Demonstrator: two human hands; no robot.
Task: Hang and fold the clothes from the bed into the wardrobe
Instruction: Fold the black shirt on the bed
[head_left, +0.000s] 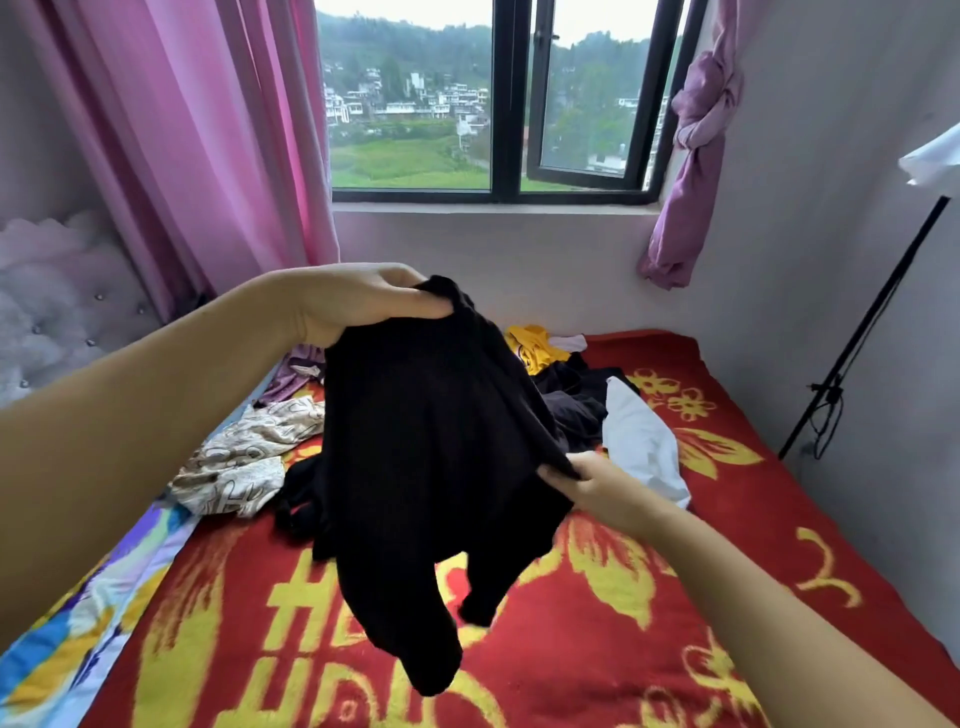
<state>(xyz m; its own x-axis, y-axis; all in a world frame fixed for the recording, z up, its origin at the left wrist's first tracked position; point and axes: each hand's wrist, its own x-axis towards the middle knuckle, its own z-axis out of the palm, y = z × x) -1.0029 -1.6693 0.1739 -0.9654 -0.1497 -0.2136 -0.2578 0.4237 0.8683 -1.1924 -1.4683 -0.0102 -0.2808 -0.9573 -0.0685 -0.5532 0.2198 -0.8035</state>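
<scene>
A black garment hangs in the air over the bed, its sleeves dangling toward the red and yellow blanket. My left hand grips its top edge, raised high. Lower and to the right, my right hand pinches its side edge. Behind it on the bed lie a beige patterned cloth, a yellow shirt, dark clothes, a white garment and a purple piece. No wardrobe is in view.
A window sits behind the bed with pink curtains on the left and a knotted purple curtain on the right. A black light stand leans by the right wall. A tufted headboard is at left.
</scene>
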